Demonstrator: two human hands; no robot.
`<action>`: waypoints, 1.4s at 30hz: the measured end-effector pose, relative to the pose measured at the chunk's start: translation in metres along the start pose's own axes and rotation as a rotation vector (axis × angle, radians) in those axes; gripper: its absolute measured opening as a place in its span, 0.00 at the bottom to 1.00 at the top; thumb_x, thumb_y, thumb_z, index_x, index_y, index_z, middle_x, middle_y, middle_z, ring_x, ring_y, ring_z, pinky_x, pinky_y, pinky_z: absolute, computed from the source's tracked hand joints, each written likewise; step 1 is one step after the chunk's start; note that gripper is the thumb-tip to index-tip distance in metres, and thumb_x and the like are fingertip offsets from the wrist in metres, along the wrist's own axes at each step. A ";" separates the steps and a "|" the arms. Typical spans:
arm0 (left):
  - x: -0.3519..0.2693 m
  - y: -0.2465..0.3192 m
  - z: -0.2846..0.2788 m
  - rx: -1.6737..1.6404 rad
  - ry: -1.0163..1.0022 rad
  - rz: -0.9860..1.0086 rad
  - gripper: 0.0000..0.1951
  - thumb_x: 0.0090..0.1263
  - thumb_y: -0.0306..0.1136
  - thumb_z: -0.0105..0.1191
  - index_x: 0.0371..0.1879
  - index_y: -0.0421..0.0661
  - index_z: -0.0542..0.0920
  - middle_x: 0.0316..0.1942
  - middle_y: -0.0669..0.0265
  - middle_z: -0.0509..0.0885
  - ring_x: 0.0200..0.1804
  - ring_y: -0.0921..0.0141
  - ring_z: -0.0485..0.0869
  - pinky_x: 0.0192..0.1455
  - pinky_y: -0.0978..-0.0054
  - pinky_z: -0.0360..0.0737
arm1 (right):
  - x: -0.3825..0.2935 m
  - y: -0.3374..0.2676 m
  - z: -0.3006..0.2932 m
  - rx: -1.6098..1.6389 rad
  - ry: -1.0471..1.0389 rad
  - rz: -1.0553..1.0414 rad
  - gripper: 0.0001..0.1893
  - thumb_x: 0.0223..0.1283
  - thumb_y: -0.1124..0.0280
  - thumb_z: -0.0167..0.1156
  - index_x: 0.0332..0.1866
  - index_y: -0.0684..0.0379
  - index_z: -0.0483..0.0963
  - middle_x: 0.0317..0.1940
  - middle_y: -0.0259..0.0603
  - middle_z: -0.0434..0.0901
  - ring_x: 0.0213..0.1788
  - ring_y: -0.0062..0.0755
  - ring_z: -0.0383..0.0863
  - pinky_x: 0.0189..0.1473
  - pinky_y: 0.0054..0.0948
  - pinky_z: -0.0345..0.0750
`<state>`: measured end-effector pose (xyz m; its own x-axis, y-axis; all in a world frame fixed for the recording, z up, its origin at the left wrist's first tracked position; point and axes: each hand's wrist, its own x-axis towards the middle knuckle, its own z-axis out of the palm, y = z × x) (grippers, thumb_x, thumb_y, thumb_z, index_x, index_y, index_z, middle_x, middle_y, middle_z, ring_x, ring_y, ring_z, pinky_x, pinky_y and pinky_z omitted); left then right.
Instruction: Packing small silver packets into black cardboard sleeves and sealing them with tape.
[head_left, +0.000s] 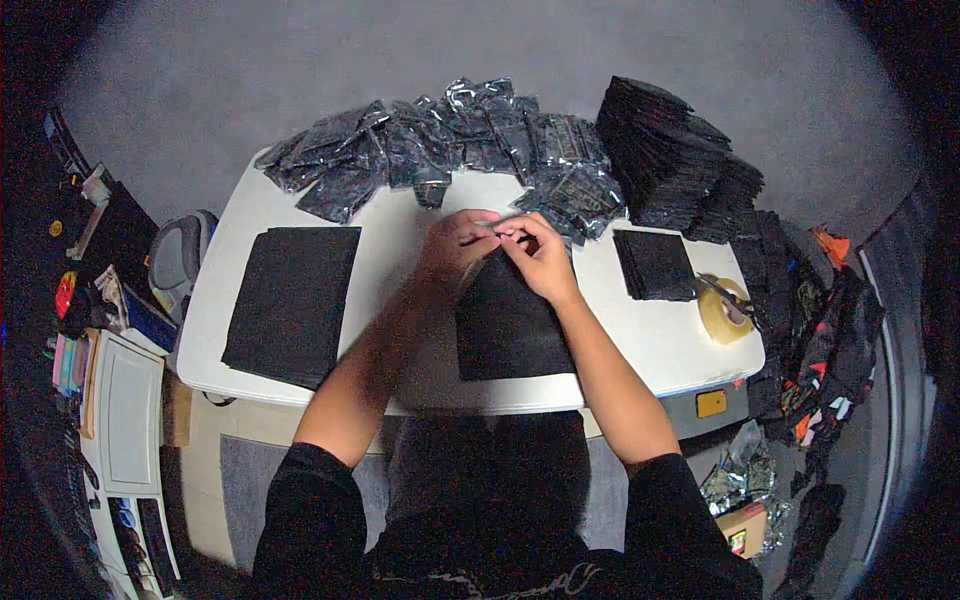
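Observation:
A black folded fabric piece (514, 322) lies in front of me near the front edge of the white table (405, 300). Over its far end, my left hand (466, 238) and my right hand (541, 251) meet with thumbs and fingertips pinched close together. Whatever sits between the fingertips is too small and too covered to make out. To the left lies a flat stack of black fabric (292, 300). A smaller folded black stack (655, 264) is right of my right hand, beside a roll of clear tape (721, 319) with dark scissors (731, 296) on it.
Black items in clear glossy bags (450, 135) heap along the far edge. A tall leaning pile of black folded fabric (667, 157) stands at the far right. Beyond the table are a grey chair (180, 255), a white cabinet (131, 412), a yellow object (711, 403) and a cardboard box (746, 525).

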<state>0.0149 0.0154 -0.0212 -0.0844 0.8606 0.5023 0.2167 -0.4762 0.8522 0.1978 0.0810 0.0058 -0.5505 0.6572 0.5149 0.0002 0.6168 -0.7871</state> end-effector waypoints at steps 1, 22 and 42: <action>0.000 -0.002 -0.002 0.035 0.000 -0.041 0.21 0.67 0.26 0.63 0.60 0.41 0.78 0.50 0.60 0.87 0.44 0.71 0.88 0.52 0.72 0.84 | 0.000 -0.001 0.002 0.002 -0.003 0.001 0.08 0.62 0.78 0.67 0.45 0.59 0.84 0.39 0.34 0.78 0.40 0.22 0.79 0.39 0.20 0.75; -0.004 -0.011 -0.012 -0.088 -0.047 0.148 0.21 0.71 0.28 0.62 0.62 0.37 0.75 0.47 0.60 0.87 0.48 0.71 0.87 0.54 0.73 0.86 | -0.002 -0.007 0.006 -0.096 -0.007 -0.121 0.05 0.68 0.77 0.59 0.45 0.64 0.76 0.39 0.42 0.77 0.41 0.32 0.80 0.44 0.28 0.76; 0.007 0.002 -0.010 0.033 -0.084 0.228 0.13 0.66 0.29 0.67 0.47 0.39 0.84 0.44 0.61 0.87 0.40 0.74 0.86 0.43 0.74 0.84 | -0.004 -0.008 0.007 0.007 0.052 0.001 0.07 0.78 0.70 0.52 0.49 0.62 0.68 0.38 0.40 0.75 0.40 0.28 0.78 0.46 0.30 0.76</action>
<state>0.0055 0.0186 -0.0151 0.0509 0.7440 0.6662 0.2529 -0.6549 0.7121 0.1945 0.0708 0.0078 -0.5060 0.6796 0.5311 -0.0056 0.6132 -0.7899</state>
